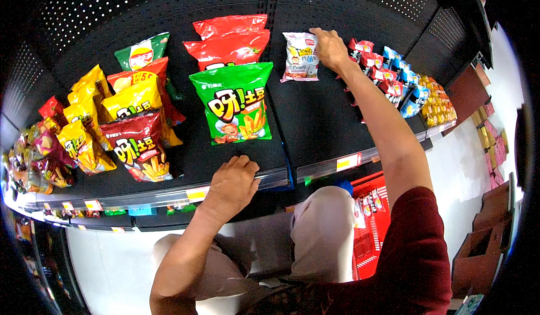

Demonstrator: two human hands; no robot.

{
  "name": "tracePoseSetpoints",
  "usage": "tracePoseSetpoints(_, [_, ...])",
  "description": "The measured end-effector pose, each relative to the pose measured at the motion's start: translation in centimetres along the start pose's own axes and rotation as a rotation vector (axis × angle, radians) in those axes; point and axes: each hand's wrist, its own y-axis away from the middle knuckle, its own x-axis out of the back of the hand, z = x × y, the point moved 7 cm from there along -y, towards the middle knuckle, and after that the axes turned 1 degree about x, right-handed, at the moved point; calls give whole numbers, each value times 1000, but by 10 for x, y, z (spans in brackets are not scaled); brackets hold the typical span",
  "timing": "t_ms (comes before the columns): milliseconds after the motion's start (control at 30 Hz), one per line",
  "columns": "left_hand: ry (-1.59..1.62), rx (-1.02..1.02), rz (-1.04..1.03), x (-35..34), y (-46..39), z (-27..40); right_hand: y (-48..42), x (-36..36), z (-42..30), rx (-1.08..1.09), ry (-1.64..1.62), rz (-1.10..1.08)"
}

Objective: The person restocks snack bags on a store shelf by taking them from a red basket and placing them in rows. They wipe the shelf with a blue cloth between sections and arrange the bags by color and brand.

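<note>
My right hand (331, 48) is at the far part of the black shelf (280, 108), closed on the right side of a white and pink snack bag (300, 57). Its fingers bend over the bag's top right corner, and the thumb is hidden. My left hand (233, 185) rests on the shelf's front edge, holding nothing, its thumb apart from the bent fingers. Just beyond it stands a green chip bag (238, 104) with two red chip bags (230, 52) behind. A dark red chip bag (137, 148) stands to the left.
Yellow chip bags (82, 146) and a green and white bag (143, 52) crowd the left. Small red packs (390, 91), blue packs (415, 100) and yellow packs (438, 108) line the right. Below the shelf sits a red basket (371, 247) with packs inside. Cardboard boxes (479, 251) stand right.
</note>
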Motion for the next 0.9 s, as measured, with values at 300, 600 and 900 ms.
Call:
tracePoseSetpoints(300, [4,2,-14,-1,3,-2,26,29,-12,192,90,166])
tracePoseSetpoints(600, [2,-2,-13,-4,4,4,157,150,13,109,7,267])
tracePoseSetpoints(900, [56,-31,16,0,15,7,380,216,47,-371,-147,-27])
